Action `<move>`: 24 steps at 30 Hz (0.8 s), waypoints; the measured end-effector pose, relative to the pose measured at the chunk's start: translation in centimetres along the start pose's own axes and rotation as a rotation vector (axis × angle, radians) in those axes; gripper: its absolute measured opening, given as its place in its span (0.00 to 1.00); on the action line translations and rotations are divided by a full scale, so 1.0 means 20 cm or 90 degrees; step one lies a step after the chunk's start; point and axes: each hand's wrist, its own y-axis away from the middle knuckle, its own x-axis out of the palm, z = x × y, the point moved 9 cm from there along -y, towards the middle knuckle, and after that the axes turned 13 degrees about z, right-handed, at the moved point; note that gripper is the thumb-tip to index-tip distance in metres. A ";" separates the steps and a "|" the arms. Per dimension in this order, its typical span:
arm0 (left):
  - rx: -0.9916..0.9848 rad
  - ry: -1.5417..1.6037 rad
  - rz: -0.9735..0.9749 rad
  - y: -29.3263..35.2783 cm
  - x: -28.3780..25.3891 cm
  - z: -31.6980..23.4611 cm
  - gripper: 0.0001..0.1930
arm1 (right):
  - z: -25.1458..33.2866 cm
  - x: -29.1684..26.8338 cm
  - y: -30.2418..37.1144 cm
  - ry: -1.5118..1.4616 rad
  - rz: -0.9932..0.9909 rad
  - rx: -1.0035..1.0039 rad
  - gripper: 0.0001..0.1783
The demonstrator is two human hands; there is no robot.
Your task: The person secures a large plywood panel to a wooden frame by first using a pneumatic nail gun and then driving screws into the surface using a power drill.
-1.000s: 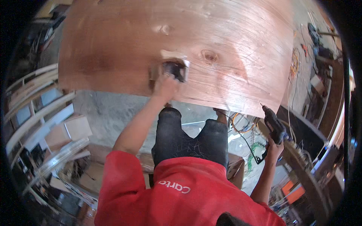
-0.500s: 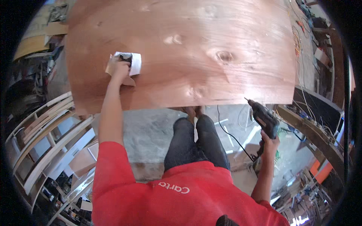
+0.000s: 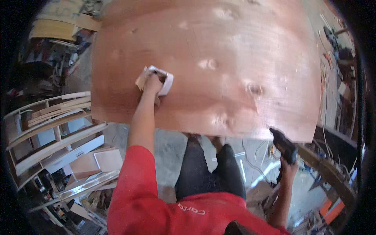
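Observation:
A large reddish-brown plywood sheet point(image 3: 176, 47) lies flat in front of me. On its near left part sits a small torn carton point(image 3: 167, 84), white and brown, with its flaps open. My left hand point(image 3: 154, 83) reaches down into the carton; its fingers are hidden inside, and I cannot make out what they touch. At the sheet's near right edge, my right hand point(image 3: 288, 169) is closed around the grip of a dark power drill point(image 3: 285, 145). The drill points away from me and slightly left, its tip over the sheet's near edge.
Left of me stands a wooden shelf-like frame point(image 3: 55, 137) with loose boards point(image 3: 84, 162) by it. At the right, a timber beam point(image 3: 325, 168) runs past the sheet's corner. A cord point(image 3: 250, 162) hangs beside my legs. Clutter fills the far left.
The whole view has shifted and turned, so the sheet appears lower and further right. My left hand remains in the carton and my right hand still holds the drill.

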 end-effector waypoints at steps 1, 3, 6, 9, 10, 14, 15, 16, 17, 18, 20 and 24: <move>-0.012 -0.079 -0.040 -0.02 -0.03 0.00 0.16 | 0.02 0.02 -0.01 0.018 0.000 0.014 0.19; 0.006 0.032 0.108 -0.05 0.08 0.03 0.16 | 0.06 0.06 0.00 0.025 -0.006 0.027 0.17; 0.065 0.026 0.100 -0.08 0.08 0.03 0.13 | 0.10 0.16 0.05 -0.071 0.006 0.027 0.16; 0.075 0.082 0.066 -0.10 0.04 0.06 0.13 | 0.13 0.24 0.15 -0.039 -0.050 0.044 0.17; 0.106 0.069 0.026 -0.08 0.01 0.04 0.13 | 0.14 0.28 0.18 -0.050 -0.054 0.045 0.17; 0.175 0.258 -0.060 0.05 -0.13 0.04 0.11 | 0.20 0.46 0.32 -0.086 -0.071 0.036 0.17; 0.158 0.325 -0.054 0.11 -0.15 0.07 0.10 | 0.19 0.50 0.39 -0.096 -0.082 0.063 0.17; 0.179 0.380 -0.050 0.18 -0.18 0.06 0.09 | 0.22 0.54 0.43 -0.103 -0.082 0.035 0.16; 0.212 0.455 -0.030 0.27 -0.19 0.04 0.08 | 0.23 0.57 0.47 -0.108 -0.081 0.054 0.16; 0.237 0.539 -0.006 0.35 -0.20 0.03 0.07 | 0.27 0.61 0.51 -0.112 -0.067 0.035 0.16; 0.225 0.683 0.070 0.49 -0.15 -0.01 0.06 | 0.32 0.67 0.58 -0.109 -0.048 0.042 0.17; 0.196 0.900 0.266 0.66 0.17 -0.17 0.06 | 0.49 0.75 0.60 -0.077 0.016 0.037 0.17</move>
